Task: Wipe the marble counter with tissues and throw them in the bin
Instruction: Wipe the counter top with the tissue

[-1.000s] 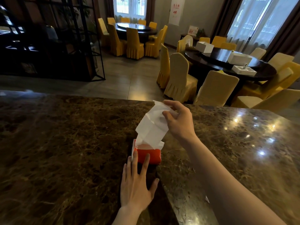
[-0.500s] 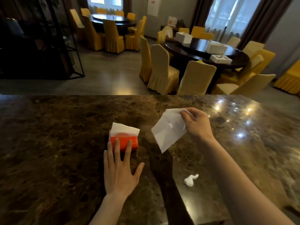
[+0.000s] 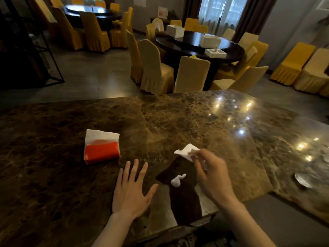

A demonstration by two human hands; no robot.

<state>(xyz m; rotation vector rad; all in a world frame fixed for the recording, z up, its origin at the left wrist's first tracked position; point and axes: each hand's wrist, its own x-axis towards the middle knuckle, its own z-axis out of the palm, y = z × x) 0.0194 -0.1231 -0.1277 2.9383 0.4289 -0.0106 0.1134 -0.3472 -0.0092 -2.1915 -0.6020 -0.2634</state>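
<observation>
A brown marble counter [image 3: 178, 122] fills the lower half of the view. On it at the left lies a red tissue pack [image 3: 101, 152] with a white tissue sticking out of its top. My right hand [image 3: 211, 177] holds a white tissue [image 3: 187, 152] pinched in its fingers, low over the counter near the front edge. A small crumpled white scrap [image 3: 176, 180] lies on the counter between my hands. My left hand [image 3: 130, 191] rests flat on the marble, fingers spread, below and to the right of the pack.
Beyond the counter stands a round dark dining table [image 3: 199, 45] with white boxes on it, ringed by yellow-covered chairs [image 3: 154, 68]. A second such table [image 3: 89, 11] is at the back left. A black metal shelf frame [image 3: 44, 50] stands at the left. No bin is in view.
My right hand has come down and toward me with the tissue, close to the counter. My left hand has left the pack and shifted right. The view has turned right.
</observation>
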